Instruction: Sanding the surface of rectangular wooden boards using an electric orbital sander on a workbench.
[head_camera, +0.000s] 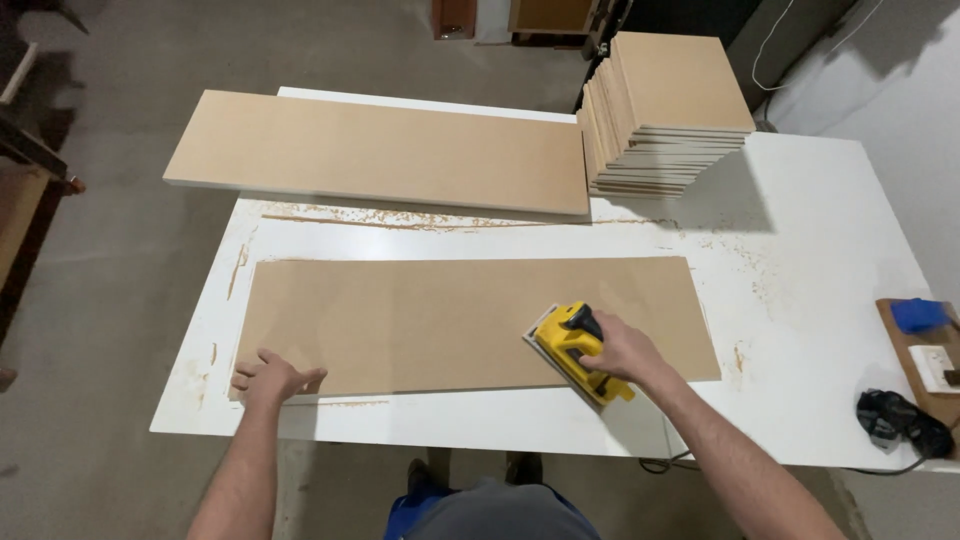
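Observation:
A long tan fibreboard panel (450, 320) lies flat on the white table (810, 260). My right hand (617, 350) grips a yellow and black electric sander (568, 345) that rests on the panel near its front right edge. My left hand (272, 378) presses flat, fingers spread, on the panel's front left corner.
A second long panel (380, 150) lies across the table's far side, overhanging on the left. A stack of several smaller boards (665, 110) stands at the back right. Sawdust streaks the table. At the right edge are a small wooden board with a blue block (920, 315) and a black cable bundle (900, 420).

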